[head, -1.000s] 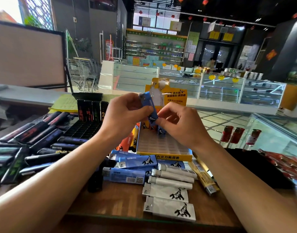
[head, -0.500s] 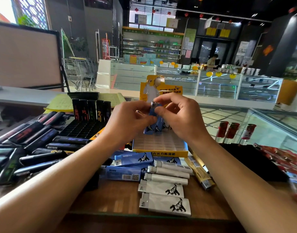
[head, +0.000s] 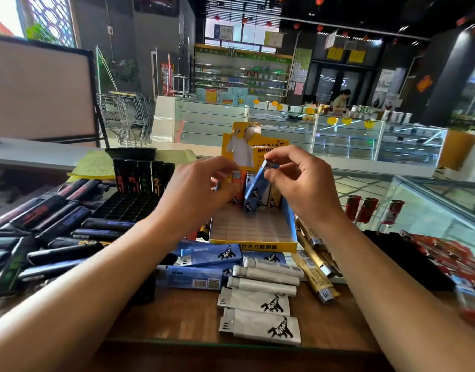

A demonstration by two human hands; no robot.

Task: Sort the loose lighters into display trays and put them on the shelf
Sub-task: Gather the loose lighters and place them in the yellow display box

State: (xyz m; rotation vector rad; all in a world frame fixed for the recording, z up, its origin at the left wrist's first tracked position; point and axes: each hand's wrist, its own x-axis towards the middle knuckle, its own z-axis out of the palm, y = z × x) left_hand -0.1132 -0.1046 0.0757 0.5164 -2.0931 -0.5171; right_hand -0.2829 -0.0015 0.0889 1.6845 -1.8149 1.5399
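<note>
Since the earlier frame my hands have split apart: right hand [head: 298,181] now has the blue lighter [head: 259,183] alone, pinched at its top end between thumb and fingertips, and it has dropped toward the yellow display tray [head: 254,247]. Left hand [head: 196,189] has let go of it; fingers curled, with a small bluish thing at the fingertips that I can't make out, so I can't tell what, if anything, it grips.

Lighter's long axis is tilted, top leaning right and far, bottom end down and left, at the row of lighters already standing [head: 258,200] along the tray's far wall. Bottom tip looks just over the slots in front of that row; touching or not, can't tell. Right hand is directly above the target, so it's the nearer one; I judge the move needs the lighter straightened upright and pushed down.

Loose blue and white lighters [head: 255,302] lie near me on the counter [head: 177,315]; dark ones [head: 56,226] piled left.
</note>
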